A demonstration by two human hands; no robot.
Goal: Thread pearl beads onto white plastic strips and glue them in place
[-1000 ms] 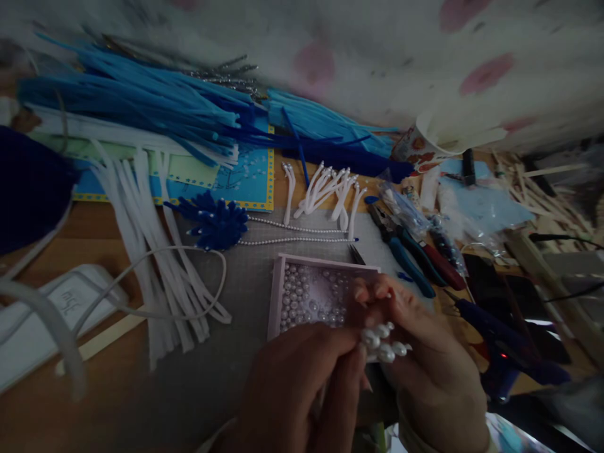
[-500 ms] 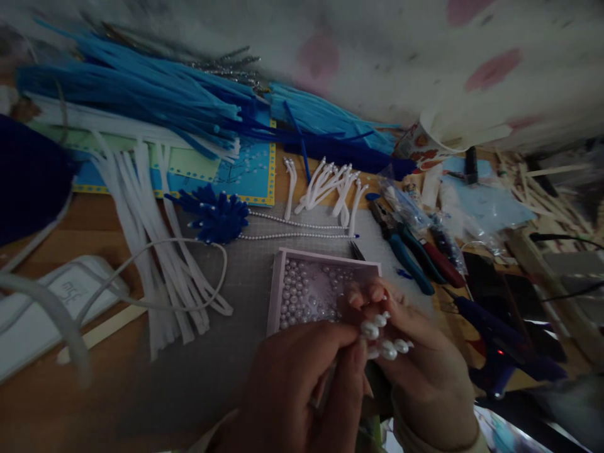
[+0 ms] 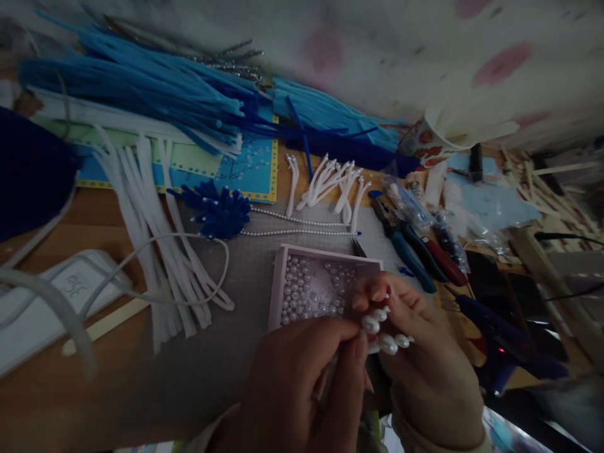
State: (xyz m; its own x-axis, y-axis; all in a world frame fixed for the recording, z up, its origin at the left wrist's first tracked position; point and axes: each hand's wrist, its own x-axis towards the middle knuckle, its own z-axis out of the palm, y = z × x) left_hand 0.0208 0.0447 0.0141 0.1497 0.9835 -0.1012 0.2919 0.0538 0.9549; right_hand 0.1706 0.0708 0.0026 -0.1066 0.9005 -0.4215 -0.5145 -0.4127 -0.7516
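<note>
On the table (image 3: 113, 384), over near right corner of one box (image 3: 275, 286), left hand (image 3: 297, 377) pinches one pearl spray (image 3: 370, 324); right hand (image 3: 427, 352) curls, hold I cannot tell

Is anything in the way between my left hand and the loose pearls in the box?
Nothing visible: loose pearls show just beyond the left hand; the right hand overlaps the right side of the box in view.

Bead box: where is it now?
Head view: the box sits below and slightly right of centre on the grey mat, partly behind the left hand, below the pearl strings.
</note>
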